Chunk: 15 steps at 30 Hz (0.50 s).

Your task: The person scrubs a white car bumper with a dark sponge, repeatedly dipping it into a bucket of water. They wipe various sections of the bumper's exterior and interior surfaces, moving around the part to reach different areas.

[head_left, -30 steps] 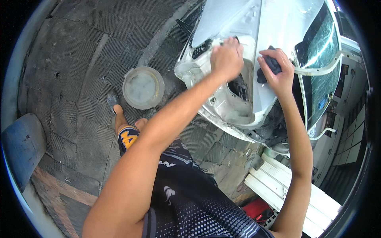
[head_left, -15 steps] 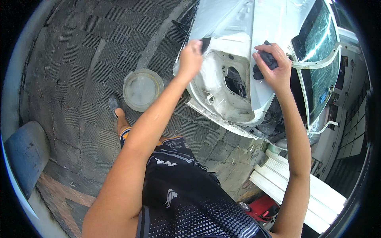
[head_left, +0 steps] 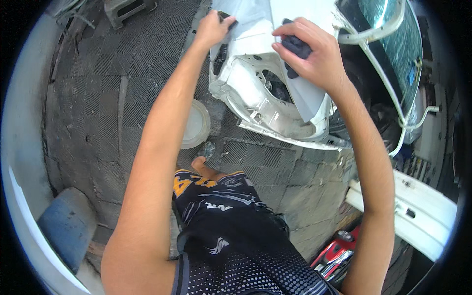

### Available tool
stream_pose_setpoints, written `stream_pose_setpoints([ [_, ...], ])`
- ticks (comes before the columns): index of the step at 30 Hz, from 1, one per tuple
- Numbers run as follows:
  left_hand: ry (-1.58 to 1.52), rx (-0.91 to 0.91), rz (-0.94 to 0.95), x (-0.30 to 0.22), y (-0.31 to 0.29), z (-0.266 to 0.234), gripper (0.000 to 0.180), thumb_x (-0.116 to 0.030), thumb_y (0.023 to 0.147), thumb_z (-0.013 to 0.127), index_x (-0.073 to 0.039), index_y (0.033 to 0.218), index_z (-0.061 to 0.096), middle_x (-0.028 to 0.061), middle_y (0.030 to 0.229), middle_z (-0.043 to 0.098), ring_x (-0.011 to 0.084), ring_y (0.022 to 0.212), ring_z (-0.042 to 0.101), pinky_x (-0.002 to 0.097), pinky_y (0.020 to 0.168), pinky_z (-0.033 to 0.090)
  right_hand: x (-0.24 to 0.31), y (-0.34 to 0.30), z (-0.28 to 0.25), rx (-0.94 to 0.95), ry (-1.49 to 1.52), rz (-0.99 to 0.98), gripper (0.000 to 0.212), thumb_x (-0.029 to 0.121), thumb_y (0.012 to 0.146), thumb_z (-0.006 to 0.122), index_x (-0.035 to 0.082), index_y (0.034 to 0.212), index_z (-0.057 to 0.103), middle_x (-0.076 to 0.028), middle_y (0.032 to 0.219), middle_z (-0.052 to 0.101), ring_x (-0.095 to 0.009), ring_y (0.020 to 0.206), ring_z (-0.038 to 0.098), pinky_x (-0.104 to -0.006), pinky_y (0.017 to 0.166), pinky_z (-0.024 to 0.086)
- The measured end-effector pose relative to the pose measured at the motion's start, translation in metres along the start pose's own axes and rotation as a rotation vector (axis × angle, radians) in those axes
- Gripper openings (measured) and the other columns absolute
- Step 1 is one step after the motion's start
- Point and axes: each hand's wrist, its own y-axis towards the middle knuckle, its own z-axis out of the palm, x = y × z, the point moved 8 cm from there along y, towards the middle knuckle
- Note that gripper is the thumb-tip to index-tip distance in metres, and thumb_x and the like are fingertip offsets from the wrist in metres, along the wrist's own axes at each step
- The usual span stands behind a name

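A white and grey car body (head_left: 250, 46) with bare, partly stripped panels fills the upper middle. My left hand (head_left: 212, 29) is closed on a small dark flat piece (head_left: 226, 18) at the far left edge of the grey panel; its exact kind is too unclear to tell. My right hand (head_left: 317, 56) grips a dark grey, lumpy cloth (head_left: 296, 47) above the long grey strip of the fender (head_left: 307, 96). Between the hands lies the open round headlight recess (head_left: 275, 86). Whether the cloth touches the panel cannot be told.
A round pale bucket (head_left: 197, 125) stands on the dark patterned floor, partly behind my left forearm. White metal panels (head_left: 425, 211) lie at the right, near a red object (head_left: 339, 250). A blue rounded thing (head_left: 69, 228) sits at lower left, and a grey stool (head_left: 125, 10) at the top.
The view has shifted around the car. My left hand has moved farther out along the panel with the dark piece. My right hand keeps hold of the cloth. A foot now shows beside the bucket's right.
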Motion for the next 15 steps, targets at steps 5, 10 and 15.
stream_pose_setpoints([
  [5,0.061,0.097,0.091,-0.018,-0.002,0.002,0.046,-0.04,0.091,0.079,0.004,0.1,0.07,0.0251,0.093,0.075,0.0401,0.09,0.075,0.0472,0.08,0.059,-0.004,-0.004,-0.009,0.004,0.094,0.159,0.021,0.022,0.082,0.079,0.01,0.097,0.073,-0.01,0.088,0.067,-0.03,0.078,0.068,-0.0387,0.069,0.054],
  [10,0.431,0.313,0.409,-0.024,-0.023,0.012,0.034,-0.031,0.095,0.074,0.001,0.104,0.069,0.0223,0.096,0.075,0.042,0.095,0.073,0.05,0.082,0.058,-0.006,-0.007,-0.012,-0.035,0.116,0.084,0.021,0.02,0.083,0.078,0.009,0.099,0.072,-0.011,0.091,0.066,-0.031,0.08,0.068,-0.0389,0.07,0.054],
  [15,0.236,0.153,0.247,-0.037,-0.001,-0.001,0.028,-0.028,0.096,0.072,-0.001,0.105,0.069,0.02,0.101,0.076,0.0402,0.097,0.073,0.0515,0.083,0.057,-0.006,-0.005,-0.013,0.0,0.161,0.171,0.02,0.02,0.083,0.077,0.008,0.098,0.071,-0.012,0.089,0.066,-0.031,0.08,0.068,-0.0397,0.07,0.054],
])
